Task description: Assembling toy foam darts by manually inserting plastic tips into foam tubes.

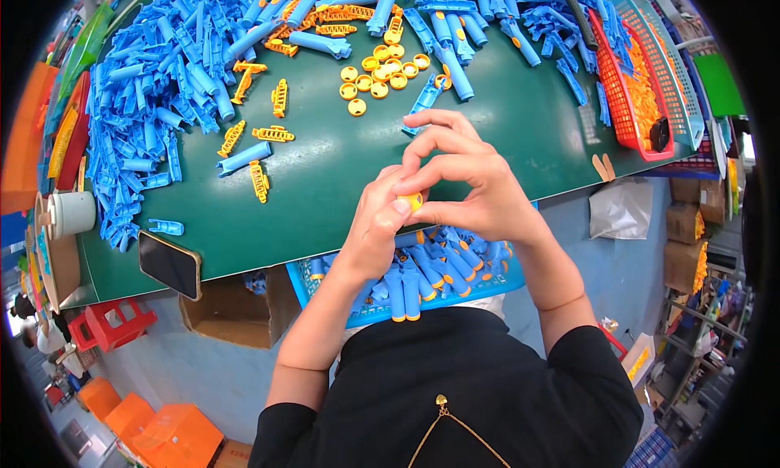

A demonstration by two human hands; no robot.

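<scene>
My left hand [380, 216] is closed, with its thumb against a small yellow round cap [416, 201]. My right hand [467, 175] pinches the same cap between thumb and finger, its other fingers curled above. Whether the left fist also wraps a blue part is hidden. Just beyond my right fingers lies a blue half-shell [426, 98] on the green table [317, 175]. Several loose yellow round caps [380, 66] are grouped farther off. Below my hands, a blue basket [374, 314] holds several blue tubes [431, 269] with orange ends.
Blue plastic parts [162, 70] are heaped at the left and along the back. Orange ribbed pieces [280, 98] lie left of the caps. A phone [169, 265] sits at the table's front left edge, near a white cup [73, 213]. A red basket [605, 86] stands at the right.
</scene>
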